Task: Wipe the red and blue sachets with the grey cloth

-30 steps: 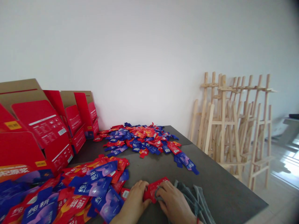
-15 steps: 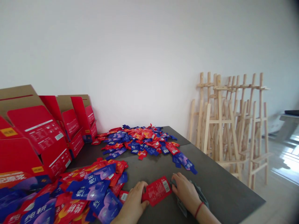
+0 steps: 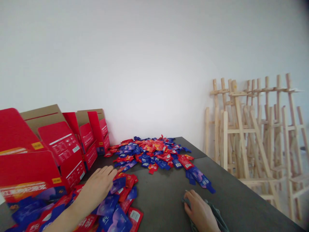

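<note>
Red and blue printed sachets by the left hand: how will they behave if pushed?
These flat red and blue sachets look light and floppy, lying bent and overlapping. They'd probably slip over one another and spread across the dark table top.

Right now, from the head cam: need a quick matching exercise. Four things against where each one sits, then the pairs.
1. left hand
2. right hand
3. far heap of red and blue sachets
4. wooden easels

A. leaning toward the white wall, right of the table
B. on the grey cloth
C. on the far end of the dark table
D. on the near pile of red and blue sachets

Pairs: 1-D, 2-B, 3-C, 4-A
</note>
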### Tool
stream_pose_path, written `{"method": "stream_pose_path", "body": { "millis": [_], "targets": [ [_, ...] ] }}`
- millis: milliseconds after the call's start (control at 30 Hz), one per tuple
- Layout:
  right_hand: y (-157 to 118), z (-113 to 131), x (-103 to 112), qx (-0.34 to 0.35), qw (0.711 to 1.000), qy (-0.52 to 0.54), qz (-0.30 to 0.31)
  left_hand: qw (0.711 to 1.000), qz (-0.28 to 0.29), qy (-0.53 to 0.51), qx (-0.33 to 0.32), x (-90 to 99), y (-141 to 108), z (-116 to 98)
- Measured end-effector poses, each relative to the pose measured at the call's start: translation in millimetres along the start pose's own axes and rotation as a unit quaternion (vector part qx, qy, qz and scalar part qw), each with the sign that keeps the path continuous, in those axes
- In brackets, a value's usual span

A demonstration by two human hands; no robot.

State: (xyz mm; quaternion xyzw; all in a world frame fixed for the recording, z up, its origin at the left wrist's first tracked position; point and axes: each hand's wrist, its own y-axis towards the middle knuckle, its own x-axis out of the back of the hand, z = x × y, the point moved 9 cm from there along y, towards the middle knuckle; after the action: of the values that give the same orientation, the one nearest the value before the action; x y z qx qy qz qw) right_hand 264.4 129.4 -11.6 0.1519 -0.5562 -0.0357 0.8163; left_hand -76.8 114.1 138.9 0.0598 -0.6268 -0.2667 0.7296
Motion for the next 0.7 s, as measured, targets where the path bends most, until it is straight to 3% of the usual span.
{"method": "stream_pose_path", "body": {
  "millis": [100,200,300,533,633,700],
  "targets": [
    [0,3,1,0.000,1.000,0.006,-0.009,0.998,0.018,-0.044,-0.030,-38.1,-20,20],
    [0,4,2,0.002,1.000,0.013,-0.015,0.995,0.034,-0.096,-0.020,-78.9,-38,30],
    [0,4,3,0.005,1.000,0.021,-0.017,0.992,0.024,-0.120,-0.007,-103.0,-46,37],
    [1,6,6,0.007,0.999,0.044,-0.019,0.982,0.059,-0.177,0.003,-135.1,-36,68],
    [1,6,7,0.002,0.999,0.048,-0.021,0.981,0.103,-0.164,0.008,-134.4,-20,75],
    [1,6,7,0.000,0.999,0.047,-0.022,0.982,0.131,-0.134,0.007,-124.0,-4,63]
  ]
}}
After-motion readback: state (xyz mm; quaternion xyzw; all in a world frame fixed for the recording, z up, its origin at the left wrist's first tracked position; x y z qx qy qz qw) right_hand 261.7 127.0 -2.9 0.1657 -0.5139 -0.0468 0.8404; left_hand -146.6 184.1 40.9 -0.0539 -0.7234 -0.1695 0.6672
